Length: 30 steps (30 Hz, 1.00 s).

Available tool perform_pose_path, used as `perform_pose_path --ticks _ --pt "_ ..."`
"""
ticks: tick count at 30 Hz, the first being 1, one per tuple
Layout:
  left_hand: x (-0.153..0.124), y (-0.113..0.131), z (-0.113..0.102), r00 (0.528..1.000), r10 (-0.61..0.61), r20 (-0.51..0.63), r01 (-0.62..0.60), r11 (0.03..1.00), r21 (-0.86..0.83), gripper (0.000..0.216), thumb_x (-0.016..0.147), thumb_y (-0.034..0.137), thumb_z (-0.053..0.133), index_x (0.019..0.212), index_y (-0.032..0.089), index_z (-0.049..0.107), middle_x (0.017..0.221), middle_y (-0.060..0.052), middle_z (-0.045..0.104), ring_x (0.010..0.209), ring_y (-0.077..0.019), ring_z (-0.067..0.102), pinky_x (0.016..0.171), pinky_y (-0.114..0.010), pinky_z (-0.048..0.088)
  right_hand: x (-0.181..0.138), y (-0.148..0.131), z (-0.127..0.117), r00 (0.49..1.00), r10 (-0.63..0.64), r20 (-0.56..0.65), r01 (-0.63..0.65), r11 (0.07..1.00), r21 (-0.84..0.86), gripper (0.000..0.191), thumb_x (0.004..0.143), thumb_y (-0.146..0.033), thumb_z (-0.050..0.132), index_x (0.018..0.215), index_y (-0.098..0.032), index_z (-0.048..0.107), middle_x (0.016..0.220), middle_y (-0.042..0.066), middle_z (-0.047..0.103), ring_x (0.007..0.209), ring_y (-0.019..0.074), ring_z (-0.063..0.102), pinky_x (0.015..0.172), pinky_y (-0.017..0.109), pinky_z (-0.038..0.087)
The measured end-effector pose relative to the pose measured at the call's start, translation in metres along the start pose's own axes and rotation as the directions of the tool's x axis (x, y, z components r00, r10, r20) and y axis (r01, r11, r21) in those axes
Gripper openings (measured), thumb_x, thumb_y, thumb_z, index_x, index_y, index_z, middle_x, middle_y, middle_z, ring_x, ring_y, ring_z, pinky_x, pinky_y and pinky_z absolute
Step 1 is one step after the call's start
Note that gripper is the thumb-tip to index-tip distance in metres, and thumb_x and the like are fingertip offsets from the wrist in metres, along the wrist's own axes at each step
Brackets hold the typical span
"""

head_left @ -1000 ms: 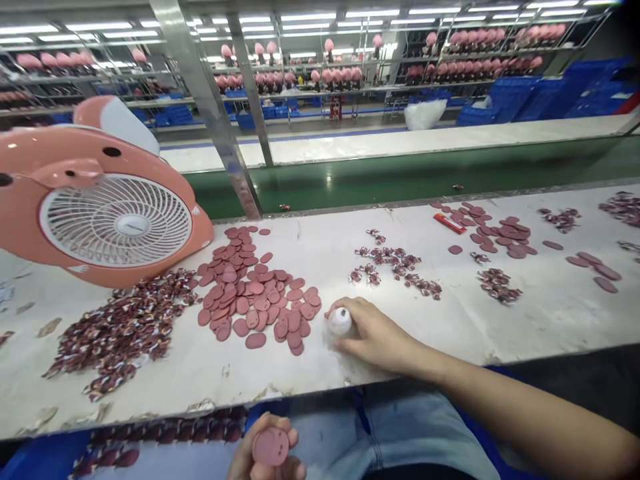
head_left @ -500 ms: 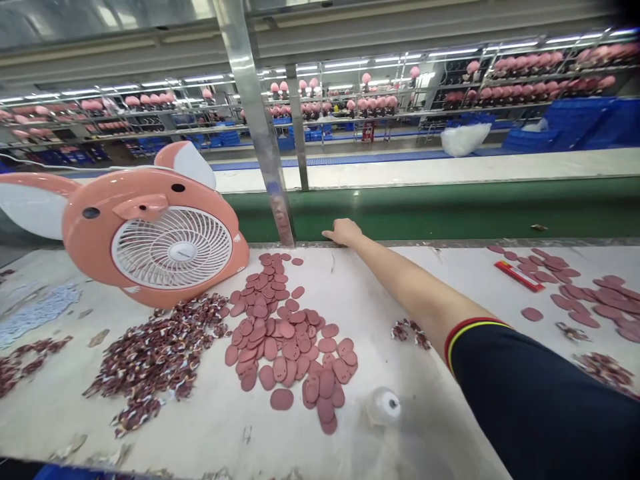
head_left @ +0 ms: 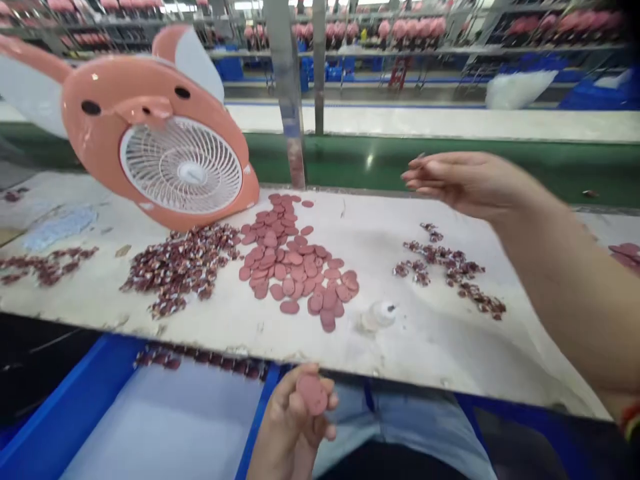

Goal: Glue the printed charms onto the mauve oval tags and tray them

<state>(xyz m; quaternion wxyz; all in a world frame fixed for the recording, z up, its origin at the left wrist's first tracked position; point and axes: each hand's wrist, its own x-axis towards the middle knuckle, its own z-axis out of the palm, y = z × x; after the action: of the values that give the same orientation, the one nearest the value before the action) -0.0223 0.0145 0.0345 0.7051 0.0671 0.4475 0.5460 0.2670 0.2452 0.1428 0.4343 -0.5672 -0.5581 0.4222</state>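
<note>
My left hand (head_left: 295,417) is low in front of me, below the table edge. Its thumb and fingers pinch a flat pink oval disc (head_left: 312,393) with small holes. Out over the right side of the table, my right hand (head_left: 457,180) is raised with its fingertips pressed together. Something tiny may stick out at the tips, but blur hides what it is. Beneath it lie scattered small dark-red and white pieces (head_left: 450,263). A pile of pink oval discs (head_left: 300,267) covers the middle of the table, with a small white bottle (head_left: 379,315) to its right.
A pink animal-shaped fan (head_left: 190,170) stands at the back left. In front of it is a heap of small dark-red pieces (head_left: 185,267). A blue bin (head_left: 60,403) sits below the table at left, with rows of pieces inside. A metal post (head_left: 287,93) rises at the back edge.
My right hand has come back from the far edge beside the green strip and lifted, moving right in view. The view has tilted down, bringing my left hand with the disc into sight.
</note>
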Motion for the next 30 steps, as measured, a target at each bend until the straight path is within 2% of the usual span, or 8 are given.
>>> perform_pose_path --ticks 2,3,5,6,9,13,21,30 --pt "-0.006 -0.005 0.005 0.995 -0.057 0.081 0.057 0.998 0.009 0.046 0.057 0.05 0.093 0.088 0.02 0.078 0.073 -0.004 0.073 0.067 -0.0141 0.068 0.051 -0.018 0.051 -0.059 0.0 -0.002 0.999 -0.045 0.023 0.044 0.997 0.066 0.04 0.095 -0.02 0.037 0.123 -0.01 0.064 0.102 -0.005 0.073 0.097 0.007 0.066 0.071 0.031 0.043" --pt "-0.008 -0.007 0.005 0.988 -0.088 0.123 0.087 0.996 0.015 0.047 0.056 0.05 0.093 0.088 0.02 0.078 0.072 -0.004 0.073 0.066 -0.014 0.068 0.052 -0.018 0.051 -0.087 0.0 0.002 0.989 -0.136 0.055 0.129 0.985 0.117 0.032 0.093 -0.023 0.049 0.117 -0.014 0.068 0.099 -0.005 0.075 0.092 0.0092 0.068 0.068 0.031 0.044" --pt "-0.012 -0.012 0.005 0.971 -0.142 0.193 0.139 0.99 0.028 0.047 0.056 0.05 0.093 0.088 0.019 0.079 0.07 -0.004 0.073 0.062 -0.0135 0.067 0.052 -0.018 0.053 -0.138 0.003 0.019 0.952 -0.264 0.154 0.24 0.958 0.159 0.018 0.086 -0.026 0.072 0.103 -0.025 0.077 0.097 -0.004 0.077 0.08 0.008 0.071 0.068 0.022 0.051" --pt "-0.014 -0.014 0.004 0.963 -0.161 0.216 0.157 0.987 0.036 0.047 0.056 0.049 0.094 0.087 0.019 0.079 0.069 -0.004 0.073 0.06 -0.0129 0.066 0.051 -0.018 0.054 -0.158 0.004 0.031 0.939 -0.276 0.205 0.245 0.955 0.166 0.014 0.083 -0.028 0.077 0.097 -0.029 0.08 0.092 -0.003 0.078 0.072 0.0078 0.072 0.063 0.016 0.054" --pt "-0.021 -0.018 0.003 0.951 -0.175 0.256 0.163 0.984 0.065 0.045 0.059 0.049 0.092 0.088 0.018 0.08 0.068 -0.004 0.072 0.057 -0.0114 0.065 0.052 -0.018 0.056 -0.198 0.01 0.067 0.878 -0.185 0.442 0.138 0.981 0.137 0.013 0.085 -0.027 0.077 0.097 -0.028 0.082 0.084 0.003 0.076 0.069 0.0137 0.073 0.058 0.017 0.06" --pt "-0.029 -0.02 0.001 0.94 -0.154 0.303 0.134 0.987 0.086 0.037 0.068 0.046 0.089 0.087 0.016 0.08 0.069 -0.003 0.068 0.061 -0.0107 0.063 0.053 -0.018 0.057 -0.212 0.019 0.091 0.819 -0.225 0.528 0.216 0.973 0.08 0.02 0.091 -0.021 0.071 0.108 -0.029 0.078 0.091 0.001 0.078 0.079 0.0132 0.074 0.069 0.018 0.059" --pt "-0.033 -0.021 -0.006 0.936 -0.139 0.323 0.114 0.989 0.095 0.032 0.072 0.046 0.086 0.085 0.017 0.081 0.074 -0.003 0.07 0.063 -0.0098 0.064 0.053 -0.017 0.059 -0.215 0.021 0.094 0.779 -0.27 0.566 0.325 0.946 0.004 0.015 0.089 -0.019 0.073 0.101 -0.026 0.077 0.083 -0.002 0.075 0.072 0.0098 0.071 0.065 0.016 0.055" --pt "-0.032 -0.019 -0.005 0.946 -0.17 0.278 0.137 0.981 0.135 0.038 0.069 0.049 0.087 0.087 0.016 0.081 0.071 -0.003 0.068 0.06 -0.0091 0.061 0.052 -0.018 0.059 -0.211 0.021 0.096 0.726 -0.305 0.616 0.375 0.927 0.018 0.022 0.092 -0.02 0.07 0.111 -0.029 0.075 0.087 -0.002 0.077 0.074 0.0121 0.072 0.066 0.02 0.056"
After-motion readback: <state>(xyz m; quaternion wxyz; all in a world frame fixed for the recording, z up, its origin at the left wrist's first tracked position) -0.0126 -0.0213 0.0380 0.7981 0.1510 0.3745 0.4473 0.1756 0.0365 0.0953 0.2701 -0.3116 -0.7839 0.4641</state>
